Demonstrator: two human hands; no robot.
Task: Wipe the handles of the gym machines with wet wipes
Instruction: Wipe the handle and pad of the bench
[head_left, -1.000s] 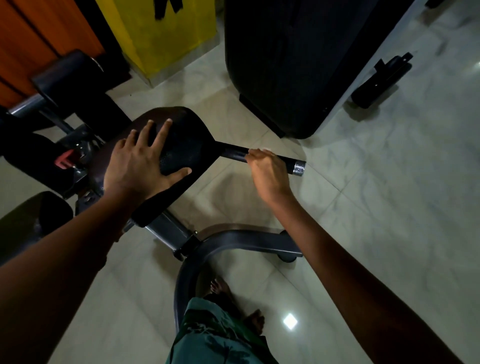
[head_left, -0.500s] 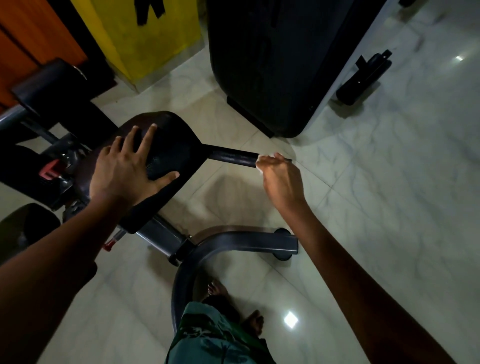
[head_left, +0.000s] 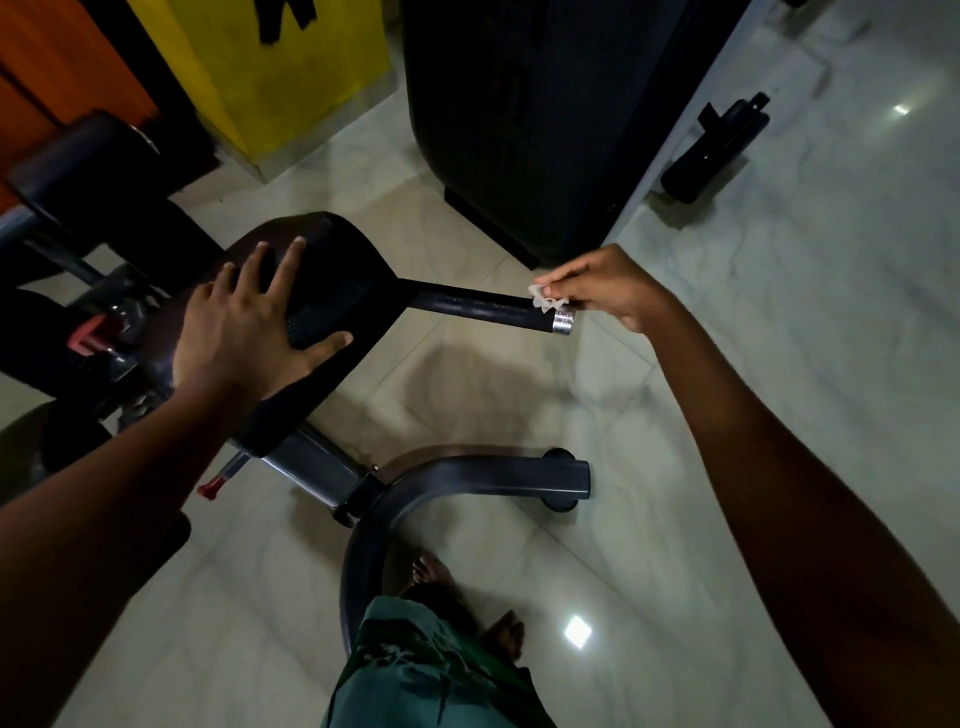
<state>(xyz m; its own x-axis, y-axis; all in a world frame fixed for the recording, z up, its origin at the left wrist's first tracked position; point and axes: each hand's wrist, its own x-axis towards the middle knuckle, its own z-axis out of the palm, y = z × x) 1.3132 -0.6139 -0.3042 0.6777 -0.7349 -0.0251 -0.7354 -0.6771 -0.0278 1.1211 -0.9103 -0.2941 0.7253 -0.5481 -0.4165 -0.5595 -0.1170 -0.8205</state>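
R hand (head_left: 618, 293) pinches wet wipe (head_left: 545, 299), seemingly touching handle (head_left: 478, 307) end.

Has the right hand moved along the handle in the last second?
Yes. The right hand slid outward along the handle, away from the seat pad, and now pinches the wipe beside its silver end cap.

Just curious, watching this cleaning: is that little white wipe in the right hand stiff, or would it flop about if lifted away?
Probably floppy: the wipe bunches into ruffled folds where the right hand pinches it against the handle. It looks thin and small beside the fingers, so likely very light. Being wet, it may cling rather than slide.
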